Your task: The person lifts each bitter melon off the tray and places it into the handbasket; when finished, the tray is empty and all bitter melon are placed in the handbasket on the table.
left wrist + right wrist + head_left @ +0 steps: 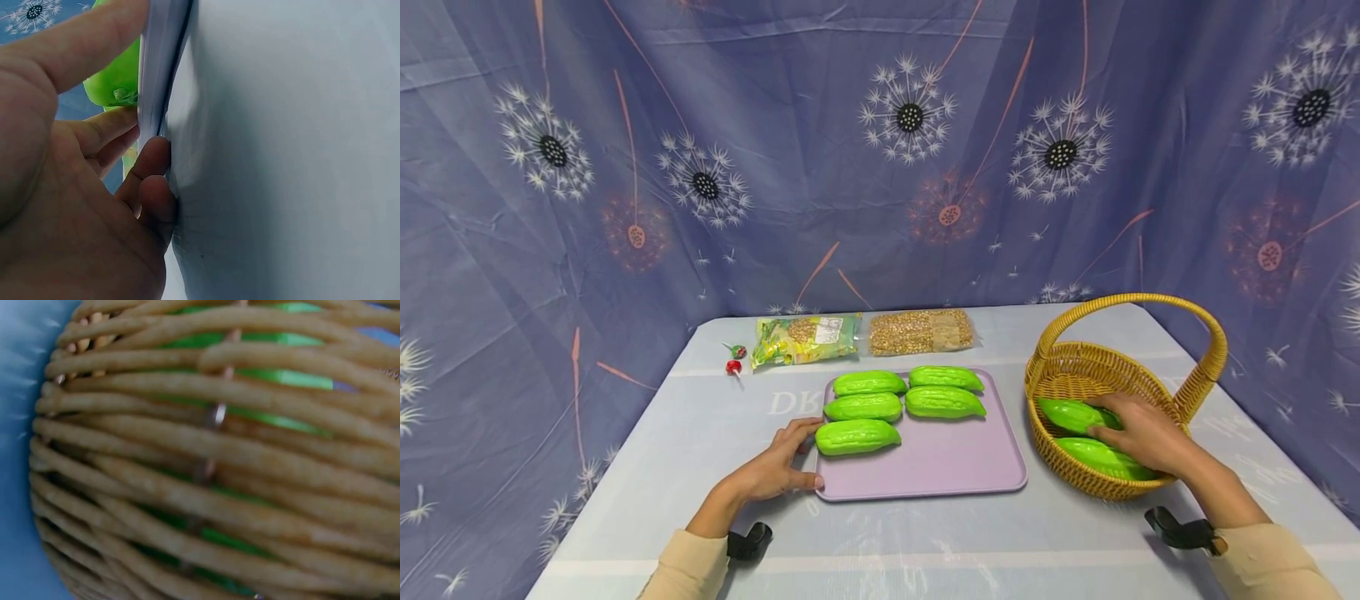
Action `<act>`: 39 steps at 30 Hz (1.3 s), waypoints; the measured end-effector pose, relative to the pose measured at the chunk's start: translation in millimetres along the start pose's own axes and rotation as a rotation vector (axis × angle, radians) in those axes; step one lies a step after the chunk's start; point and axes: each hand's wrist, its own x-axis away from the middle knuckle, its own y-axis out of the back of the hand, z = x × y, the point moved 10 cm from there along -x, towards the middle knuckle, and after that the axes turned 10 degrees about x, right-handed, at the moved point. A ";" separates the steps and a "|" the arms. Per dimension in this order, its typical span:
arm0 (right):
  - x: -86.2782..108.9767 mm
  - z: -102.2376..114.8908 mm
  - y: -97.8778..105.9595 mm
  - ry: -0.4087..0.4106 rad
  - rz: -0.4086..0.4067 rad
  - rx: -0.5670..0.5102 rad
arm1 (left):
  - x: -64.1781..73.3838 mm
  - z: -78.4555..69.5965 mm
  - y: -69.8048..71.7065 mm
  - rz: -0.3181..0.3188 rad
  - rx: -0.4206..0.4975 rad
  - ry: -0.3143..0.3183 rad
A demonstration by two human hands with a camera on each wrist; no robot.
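"What has the right grip (1138,429) got?"
"A green gourd (1063,414), fingers curled round it, inside the wicker basket (1067,473) beside a second gourd (1101,458)."
"And the left grip (771,471)?"
"Loosely spread, touching the lilac tray (955,467); five more gourds (857,437) lie there, on the desk (700,433)."

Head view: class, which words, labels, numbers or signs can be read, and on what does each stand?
"DK" (second letter uncertain): tablecloth, left of the tray.
Other tablecloth lettering: too faint to read.
Labels on the green-and-yellow packet and clear packet: too small to read.
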 end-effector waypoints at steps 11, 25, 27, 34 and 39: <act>-1.4 -2.5 -8.3 0.005 0.066 -0.047 | 0.4 -0.7 -0.6 0.002 -0.001 -0.008; -3.7 -0.7 -5.8 0.053 0.031 -0.098 | 0.2 -0.2 -0.4 -0.004 -0.013 0.002; -3.0 -1.0 -6.3 0.062 0.032 -0.099 | 0.2 -0.5 -0.3 -0.004 -0.015 0.001; -1.5 -1.4 -7.6 0.085 0.025 -0.101 | 0.2 -0.6 0.1 -0.005 -0.018 0.003; -1.1 -1.0 -7.5 0.080 0.032 -0.111 | 0.6 -0.6 -0.5 -0.005 -0.016 0.003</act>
